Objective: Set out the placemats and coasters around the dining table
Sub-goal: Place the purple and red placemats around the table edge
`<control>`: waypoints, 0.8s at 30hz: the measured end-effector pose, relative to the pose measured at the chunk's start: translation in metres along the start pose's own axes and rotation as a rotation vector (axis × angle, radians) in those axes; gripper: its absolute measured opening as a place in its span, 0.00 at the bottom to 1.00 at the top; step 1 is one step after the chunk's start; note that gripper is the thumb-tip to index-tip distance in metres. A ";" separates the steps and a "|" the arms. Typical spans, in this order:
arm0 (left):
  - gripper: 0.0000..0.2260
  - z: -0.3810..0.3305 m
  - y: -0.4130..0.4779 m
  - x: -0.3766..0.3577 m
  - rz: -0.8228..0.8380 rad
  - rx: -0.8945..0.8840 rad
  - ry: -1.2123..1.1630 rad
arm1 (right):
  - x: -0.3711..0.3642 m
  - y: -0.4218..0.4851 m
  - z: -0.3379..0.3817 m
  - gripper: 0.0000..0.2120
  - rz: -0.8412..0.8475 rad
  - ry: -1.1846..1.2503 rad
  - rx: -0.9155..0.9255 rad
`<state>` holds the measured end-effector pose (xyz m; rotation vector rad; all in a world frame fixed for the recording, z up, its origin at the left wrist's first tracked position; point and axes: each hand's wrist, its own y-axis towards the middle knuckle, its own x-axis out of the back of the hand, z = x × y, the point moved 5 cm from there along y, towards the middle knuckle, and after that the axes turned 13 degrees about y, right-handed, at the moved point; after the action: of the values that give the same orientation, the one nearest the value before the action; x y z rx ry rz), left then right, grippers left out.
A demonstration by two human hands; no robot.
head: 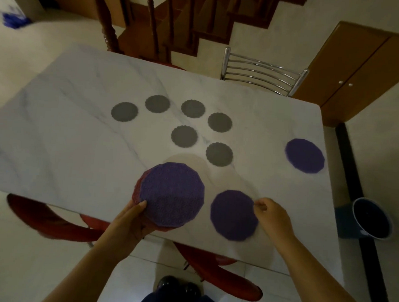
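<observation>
My left hand [131, 219] holds a stack of round placemats [172, 193] above the near table edge; the top one is purple and a red one shows beneath. My right hand [271, 213] pinches the right rim of a single purple placemat [233, 214] that lies on or just above the marble table [66, 131]. Another purple placemat [305, 155] lies flat near the table's right edge. Several small grey scalloped coasters [184, 136] are scattered flat across the table's middle.
Red chairs [221, 276] sit tucked under the near edge, and a chrome-backed chair [264, 72] stands at the far side. A dark bucket [372, 218] is on the floor at the right. A wooden cabinet [362, 72] and a staircase stand behind.
</observation>
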<state>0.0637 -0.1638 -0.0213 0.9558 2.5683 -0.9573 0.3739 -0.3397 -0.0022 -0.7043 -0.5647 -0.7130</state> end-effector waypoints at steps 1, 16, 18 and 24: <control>0.20 -0.003 -0.002 0.001 -0.002 -0.011 0.001 | -0.008 -0.001 0.019 0.10 0.036 0.056 0.044; 0.20 -0.086 0.000 0.131 -0.033 -0.021 -0.004 | -0.180 -0.054 0.230 0.06 0.204 0.599 0.216; 0.21 -0.106 0.002 0.157 -0.016 -0.015 0.021 | -0.200 -0.060 0.250 0.03 0.163 0.674 0.183; 0.22 -0.149 0.000 0.232 0.004 0.011 0.054 | -0.261 -0.076 0.290 0.03 0.128 0.906 -0.013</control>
<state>-0.1111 0.0487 -0.0063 1.0019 2.6071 -0.9581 0.0881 -0.0666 0.0356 -0.3592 0.3122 -0.8269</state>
